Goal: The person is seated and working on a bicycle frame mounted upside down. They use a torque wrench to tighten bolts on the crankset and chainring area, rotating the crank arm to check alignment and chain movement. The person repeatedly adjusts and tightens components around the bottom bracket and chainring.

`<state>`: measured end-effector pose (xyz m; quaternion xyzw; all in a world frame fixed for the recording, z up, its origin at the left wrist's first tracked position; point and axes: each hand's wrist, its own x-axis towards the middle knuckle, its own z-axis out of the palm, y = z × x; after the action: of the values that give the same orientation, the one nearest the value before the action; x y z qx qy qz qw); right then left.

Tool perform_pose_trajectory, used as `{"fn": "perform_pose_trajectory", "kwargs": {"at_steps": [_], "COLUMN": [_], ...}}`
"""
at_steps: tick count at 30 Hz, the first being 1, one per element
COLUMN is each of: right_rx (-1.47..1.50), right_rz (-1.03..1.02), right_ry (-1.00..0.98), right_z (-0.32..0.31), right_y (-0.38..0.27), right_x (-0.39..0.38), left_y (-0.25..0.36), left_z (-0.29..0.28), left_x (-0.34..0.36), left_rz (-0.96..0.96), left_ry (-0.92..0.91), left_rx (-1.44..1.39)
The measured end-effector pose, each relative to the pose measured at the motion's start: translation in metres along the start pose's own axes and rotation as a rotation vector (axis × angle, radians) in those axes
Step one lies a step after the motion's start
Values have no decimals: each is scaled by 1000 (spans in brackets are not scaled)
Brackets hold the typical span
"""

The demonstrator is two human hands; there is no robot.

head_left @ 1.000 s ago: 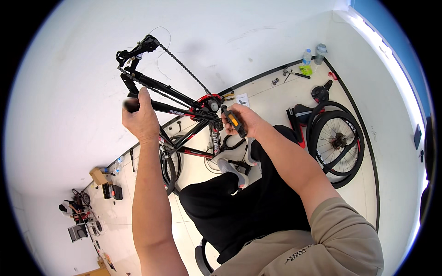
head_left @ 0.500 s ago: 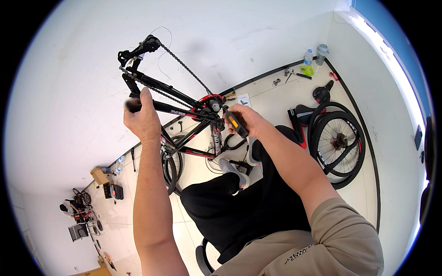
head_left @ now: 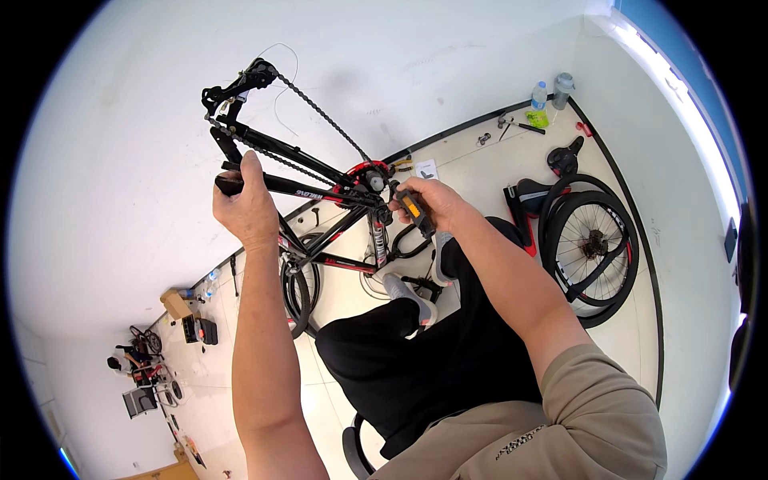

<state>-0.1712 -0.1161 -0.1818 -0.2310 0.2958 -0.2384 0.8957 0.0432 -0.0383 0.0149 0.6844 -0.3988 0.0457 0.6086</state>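
A black and red bicycle frame (head_left: 264,148) stands tilted up before me, without its wheels. My left hand (head_left: 246,206) is closed around the end of one of its stays, thumb pointing up. The chain (head_left: 326,118) runs from the rear derailleur (head_left: 258,74) down to the red chainring (head_left: 364,170). In my right hand (head_left: 436,204) is a black-and-orange-handled tool (head_left: 414,210), its upper end beside the crank area. The tool's tip is too small to tell whether it touches the frame.
At right lie wheels and tyres (head_left: 596,240) and a saddle (head_left: 564,158). By the far wall are a hammer (head_left: 524,126) and bottles (head_left: 562,90). A cardboard box (head_left: 176,304) sits at left; farther off, another person (head_left: 120,364) is beside a bicycle.
My view has shifted slightly. Both hands keep their grips, and the tool's handle has turned or tilted a little near the crank area.
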Motion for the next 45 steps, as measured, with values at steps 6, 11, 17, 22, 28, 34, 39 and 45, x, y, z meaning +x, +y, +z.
{"fn": "perform_pose_trajectory", "kwargs": {"at_steps": [6, 11, 17, 22, 28, 34, 39, 45], "right_rx": [219, 370, 208, 164, 251, 224, 870, 591], "right_rz": [50, 137, 103, 81, 96, 45, 281, 278], "right_ry": [-241, -234, -115, -116, -246, -307, -290, 43], "right_z": [-9, 1, 10, -6, 1, -5, -27, -22], "right_y": [10, 9, 3, 2, 3, 12, 37, 36], "right_x": [11, 4, -10, 7, 0, 0, 21, 19], "left_y": [1, 2, 0, 2, 0, 0, 2, 1], "left_z": [2, 1, 0, 3, 2, -1, 4, 1], "left_x": [0, 0, 1, 0, 1, 1, 1, 1], "left_rz": [10, 2, 1, 9, 7, 5, -9, 10], "left_ry": [6, 6, 7, 2, 7, 10, 5, 19], "left_rx": [-13, -1, -10, -31, -26, -4, -14, -18]}}
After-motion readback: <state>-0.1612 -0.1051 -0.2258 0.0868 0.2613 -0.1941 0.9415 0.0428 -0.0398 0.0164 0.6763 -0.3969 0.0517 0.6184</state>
